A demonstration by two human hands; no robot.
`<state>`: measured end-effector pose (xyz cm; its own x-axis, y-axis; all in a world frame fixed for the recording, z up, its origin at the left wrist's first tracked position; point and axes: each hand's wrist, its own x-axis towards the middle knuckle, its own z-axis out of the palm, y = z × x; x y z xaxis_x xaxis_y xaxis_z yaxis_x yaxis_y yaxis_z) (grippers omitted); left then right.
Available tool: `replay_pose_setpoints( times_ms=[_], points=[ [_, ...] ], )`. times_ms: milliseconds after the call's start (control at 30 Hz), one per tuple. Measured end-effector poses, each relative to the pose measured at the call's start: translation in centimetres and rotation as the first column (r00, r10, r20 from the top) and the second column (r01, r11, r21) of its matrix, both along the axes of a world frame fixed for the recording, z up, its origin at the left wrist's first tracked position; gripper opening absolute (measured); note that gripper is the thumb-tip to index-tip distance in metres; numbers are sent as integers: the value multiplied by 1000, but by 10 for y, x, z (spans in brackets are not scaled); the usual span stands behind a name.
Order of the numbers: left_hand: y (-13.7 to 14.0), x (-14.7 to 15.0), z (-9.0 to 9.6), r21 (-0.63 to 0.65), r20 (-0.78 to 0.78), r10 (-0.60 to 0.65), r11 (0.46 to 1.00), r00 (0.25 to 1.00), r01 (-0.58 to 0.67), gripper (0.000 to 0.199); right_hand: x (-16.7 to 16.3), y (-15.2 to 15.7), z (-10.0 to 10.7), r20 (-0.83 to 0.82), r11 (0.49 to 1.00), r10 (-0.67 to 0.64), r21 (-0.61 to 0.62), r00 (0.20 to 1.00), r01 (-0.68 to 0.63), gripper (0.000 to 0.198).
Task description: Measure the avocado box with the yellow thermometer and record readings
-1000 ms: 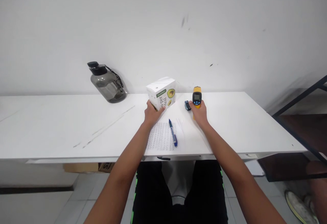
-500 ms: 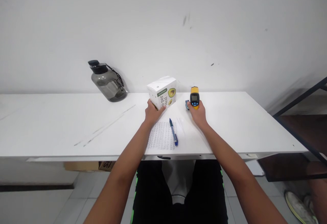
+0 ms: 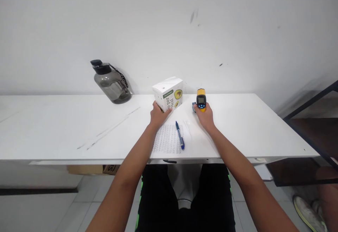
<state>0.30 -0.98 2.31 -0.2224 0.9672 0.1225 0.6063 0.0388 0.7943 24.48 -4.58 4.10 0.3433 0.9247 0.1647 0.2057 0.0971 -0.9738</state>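
My left hand (image 3: 158,114) is closed around the lower end of a white carton (image 3: 168,93) printed with avocados, which is tilted on the white table. The handle of a yellow and black infrared thermometer (image 3: 201,99) is in my right hand (image 3: 205,116), its small screen facing me. A small bluish item (image 3: 194,107) shows beside my right thumb; its kind I cannot make out. Between my forearms a blue pen (image 3: 180,135) lies across a sheet of paper (image 3: 166,140) covered in rows of small print or writing.
A grey translucent water bottle (image 3: 112,84) with a black lid leans against the wall at the back left. The white table (image 3: 52,126) runs along the wall. Cardboard (image 3: 86,169) shows beneath it. Dark metal bars (image 3: 311,99) and another person's shoe (image 3: 307,212) are at the right.
The whole view has shifted slightly. Both hands keep their hold on the carton and the thermometer, with no clear movement against the table.
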Motion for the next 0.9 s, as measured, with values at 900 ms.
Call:
replay_pose_setpoints(
  times_ms=[900],
  points=[
    [-1, 0, 1, 16, 8, -17, 1000, 1000, 17, 91, 1, 3, -6, 43, 1000, -5, 24, 999, 4, 48]
  ],
)
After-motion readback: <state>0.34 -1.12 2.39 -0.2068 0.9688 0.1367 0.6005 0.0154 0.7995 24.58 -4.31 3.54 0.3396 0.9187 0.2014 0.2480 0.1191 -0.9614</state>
